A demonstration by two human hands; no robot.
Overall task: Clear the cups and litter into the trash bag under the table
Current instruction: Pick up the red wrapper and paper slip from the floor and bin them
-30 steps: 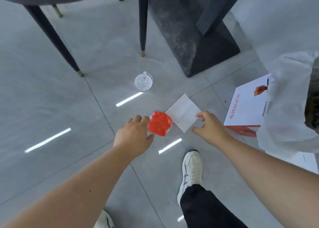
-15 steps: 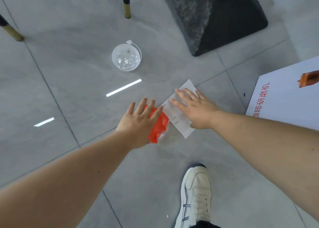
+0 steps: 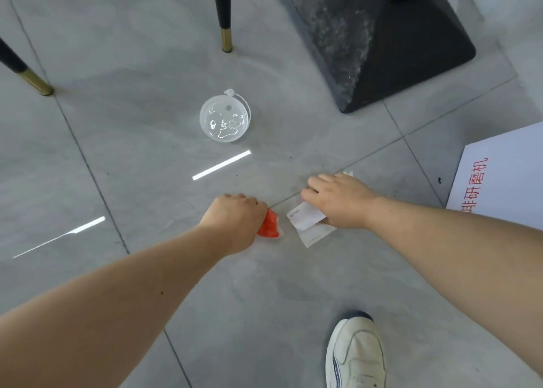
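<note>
On the grey tiled floor my left hand [image 3: 235, 220] is closed around a crumpled red wrapper [image 3: 269, 227], most of which hides under my fingers. Just to its right my right hand [image 3: 338, 201] presses down on a white paper slip [image 3: 305, 220], fingers curling over it and one corner folded up. A clear plastic cup lid [image 3: 224, 119] lies alone on the floor further away, beyond both hands. The trash bag is out of view.
A dark stone table base [image 3: 382, 41] stands at the upper right. Two black chair legs with gold tips [image 3: 226, 32] [image 3: 35, 82] stand at the top and left. A white box with red lettering [image 3: 499, 179] lies at the right edge. My white shoe [image 3: 355, 355] is at the bottom.
My left hand went from spread flat over the red wrapper to a fist around it. My right hand's fingers curled on the white paper and lifted its corner. The camera dropped closer to the floor.
</note>
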